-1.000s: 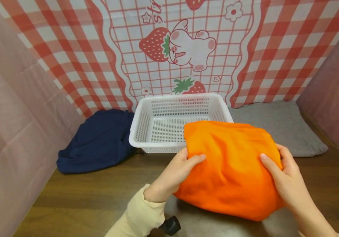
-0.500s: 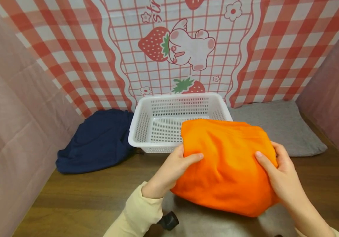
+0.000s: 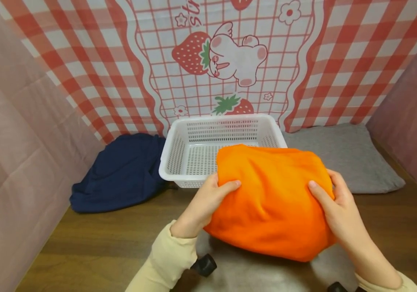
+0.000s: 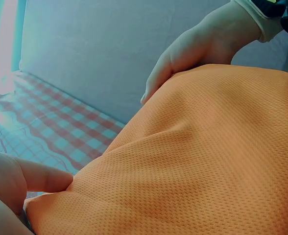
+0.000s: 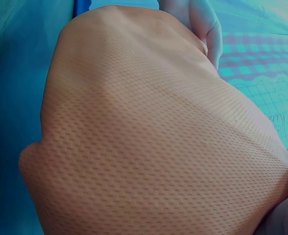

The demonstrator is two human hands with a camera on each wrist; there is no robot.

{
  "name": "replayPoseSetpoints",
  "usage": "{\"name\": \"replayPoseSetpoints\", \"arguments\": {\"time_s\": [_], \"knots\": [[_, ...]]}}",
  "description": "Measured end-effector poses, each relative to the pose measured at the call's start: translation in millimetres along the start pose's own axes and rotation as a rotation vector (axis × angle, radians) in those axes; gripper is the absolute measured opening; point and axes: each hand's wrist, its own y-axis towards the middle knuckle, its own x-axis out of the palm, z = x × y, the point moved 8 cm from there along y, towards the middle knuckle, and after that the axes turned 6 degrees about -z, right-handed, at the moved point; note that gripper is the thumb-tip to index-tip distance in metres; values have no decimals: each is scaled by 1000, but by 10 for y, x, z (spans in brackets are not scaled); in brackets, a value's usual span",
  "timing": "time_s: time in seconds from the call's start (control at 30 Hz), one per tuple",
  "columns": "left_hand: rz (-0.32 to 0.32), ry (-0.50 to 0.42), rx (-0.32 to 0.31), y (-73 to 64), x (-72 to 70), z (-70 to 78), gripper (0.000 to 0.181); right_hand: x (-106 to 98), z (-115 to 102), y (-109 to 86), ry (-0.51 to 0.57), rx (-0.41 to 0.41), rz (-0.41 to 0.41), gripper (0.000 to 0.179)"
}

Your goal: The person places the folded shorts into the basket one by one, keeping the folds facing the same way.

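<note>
Both hands hold up a folded orange cloth (image 3: 270,202) in front of the basket. My left hand (image 3: 199,205) grips its left edge, the thumb lying on the upper face and the fingers hidden behind. On the opposite edge, my right hand (image 3: 345,215) pinches it the same way. The cloth's far edge overlaps the front right part of a white perforated basket (image 3: 184,178) in the head view. A fine mesh weave shows on the orange cloth (image 4: 183,161) in the left wrist view. Its lower edge sags above the wooden table.
Left of the basket lies a bunched navy cloth (image 3: 124,174). A flat grey cloth (image 3: 336,158) lies to the right. Behind hangs a red checked curtain (image 3: 354,61), with pink fabric walls (image 3: 15,134) at the sides. Black devices (image 3: 204,265) sit at the wrists.
Both hands have shifted slightly left and up toward the basket, carrying the orange cloth along. The grip on each side stays the same; basket and other cloths have not moved.
</note>
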Motion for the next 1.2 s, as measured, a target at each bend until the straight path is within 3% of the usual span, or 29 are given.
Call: {"name": "replayPoseSetpoints", "arguments": {"time_s": [0.13,0.6,0.9,1.2], "knots": [[7,3,-9,12,-34,0,30,-4,-16,31,-45,-9,14,35],[64,-21,-25,10,-114,17,28,24,-2,77,112,-44,10,25],[68,-99,-40,-3,-142,22,29,20,-15,96,113,-67,13,25],[70,-115,-9,-4,-193,42,31,52,-32,150,131,-58,-14,28]]}}
